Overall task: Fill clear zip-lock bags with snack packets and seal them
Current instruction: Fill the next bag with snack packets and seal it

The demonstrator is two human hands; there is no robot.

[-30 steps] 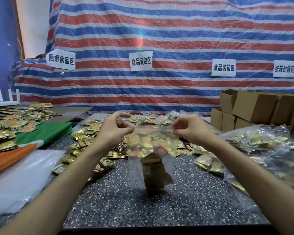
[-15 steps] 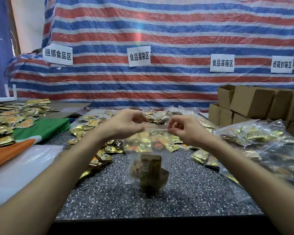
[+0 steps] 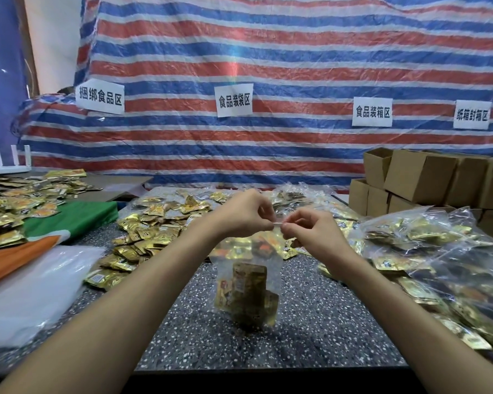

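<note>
A clear zip-lock bag (image 3: pixel 246 282) hangs upright over the speckled table (image 3: pixel 310 331), with gold snack packets (image 3: pixel 246 297) gathered at its bottom. My left hand (image 3: pixel 244 214) and my right hand (image 3: pixel 308 231) both pinch the bag's top strip, their fingertips almost touching at the middle of it. Loose gold snack packets (image 3: pixel 154 231) lie heaped on the table behind and to the left of the bag.
Filled clear bags (image 3: pixel 439 260) pile up on the right. Cardboard boxes (image 3: pixel 421 180) are stacked at the back right. Flat empty plastic bags (image 3: pixel 32 288), orange and green cloths (image 3: pixel 69 220) and more packets lie on the left. A striped tarp with paper signs hangs behind.
My hands have slid toward each other along the bag's top strip, from wide apart to nearly touching. The bag has narrowed at the top and hangs a little lower.
</note>
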